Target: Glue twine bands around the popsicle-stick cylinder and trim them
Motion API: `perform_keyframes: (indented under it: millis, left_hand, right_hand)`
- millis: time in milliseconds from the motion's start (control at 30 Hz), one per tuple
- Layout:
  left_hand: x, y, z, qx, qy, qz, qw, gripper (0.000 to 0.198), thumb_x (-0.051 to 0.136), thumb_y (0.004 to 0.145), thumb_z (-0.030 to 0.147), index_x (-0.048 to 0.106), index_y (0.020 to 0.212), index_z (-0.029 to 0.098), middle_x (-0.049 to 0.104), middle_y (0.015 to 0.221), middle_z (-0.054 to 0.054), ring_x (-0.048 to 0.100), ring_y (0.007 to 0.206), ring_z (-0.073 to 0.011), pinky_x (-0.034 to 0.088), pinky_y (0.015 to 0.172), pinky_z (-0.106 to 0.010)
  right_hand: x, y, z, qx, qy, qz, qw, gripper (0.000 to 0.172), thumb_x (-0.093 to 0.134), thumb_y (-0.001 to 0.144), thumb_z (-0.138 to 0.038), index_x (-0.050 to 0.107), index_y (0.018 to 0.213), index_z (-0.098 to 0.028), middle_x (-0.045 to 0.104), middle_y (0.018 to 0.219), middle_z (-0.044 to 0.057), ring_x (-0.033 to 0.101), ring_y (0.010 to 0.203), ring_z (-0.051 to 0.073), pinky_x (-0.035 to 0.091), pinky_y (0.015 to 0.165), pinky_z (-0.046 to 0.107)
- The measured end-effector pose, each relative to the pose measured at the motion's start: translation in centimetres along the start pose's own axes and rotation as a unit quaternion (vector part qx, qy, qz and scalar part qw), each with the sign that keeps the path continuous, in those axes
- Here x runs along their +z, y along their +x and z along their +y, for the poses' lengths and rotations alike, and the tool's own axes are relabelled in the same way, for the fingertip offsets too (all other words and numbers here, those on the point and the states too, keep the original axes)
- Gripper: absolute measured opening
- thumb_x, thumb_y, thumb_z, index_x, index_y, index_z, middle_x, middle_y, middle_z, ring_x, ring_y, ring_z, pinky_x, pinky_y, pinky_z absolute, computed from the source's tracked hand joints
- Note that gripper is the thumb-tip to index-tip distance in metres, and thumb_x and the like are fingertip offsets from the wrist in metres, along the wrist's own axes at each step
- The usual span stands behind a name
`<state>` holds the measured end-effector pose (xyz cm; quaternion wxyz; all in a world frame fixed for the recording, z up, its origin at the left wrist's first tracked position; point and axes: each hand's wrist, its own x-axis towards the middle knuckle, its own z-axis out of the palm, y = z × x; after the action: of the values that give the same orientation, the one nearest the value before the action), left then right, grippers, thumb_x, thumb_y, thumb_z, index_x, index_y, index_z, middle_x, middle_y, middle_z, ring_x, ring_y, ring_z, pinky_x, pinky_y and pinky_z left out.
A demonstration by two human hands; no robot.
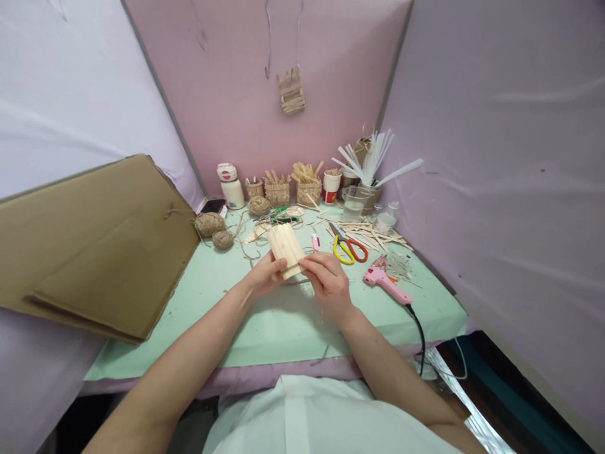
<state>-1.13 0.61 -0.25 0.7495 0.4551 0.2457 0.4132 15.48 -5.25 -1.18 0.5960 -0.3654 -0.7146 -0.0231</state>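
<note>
A small panel of wooden craft sticks (286, 247) set side by side is held up over the green table. My left hand (266, 273) grips its lower left edge, thumb on the front face. The fingers of my right hand (328, 277) pinch the panel's lower right corner, where a crosswise stick runs along the bottom. Just beyond my right hand lie scissors (348, 244) with one yellow and one red handle. A pink hot glue gun (386, 282) rests on its side to the right, and a small pink-handled cutter (316, 241) sits behind the panel.
Twine balls (210, 224) lie at the left beside a large cardboard sheet (99, 246). Along the back stand a white bottle (231, 187), stick-filled baskets (308, 189), a paper cup (331, 188) and a holder of white glue sticks (371, 161). Loose sticks (363, 232) cover the back right.
</note>
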Motion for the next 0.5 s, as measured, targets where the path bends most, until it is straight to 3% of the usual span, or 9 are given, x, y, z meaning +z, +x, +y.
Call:
perform_keyframes:
  millis: [500]
  left_hand:
    - [-0.05, -0.05, -0.09, -0.006, -0.002, -0.011, 1.0, 0.067, 0.086, 0.054, 0.04, 0.061, 0.111, 0.014, 0.069, 0.108, -0.015, 0.063, 0.106, -0.0315, 0.047, 0.094, -0.04]
  right_hand:
    - [-0.14, 0.09, -0.17, -0.013, 0.022, 0.011, 1.0, 0.023, 0.055, 0.09, -0.017, 0.069, 0.105, -0.027, 0.069, 0.095, 0.006, 0.062, 0.091, 0.02, 0.051, 0.083, 0.038]
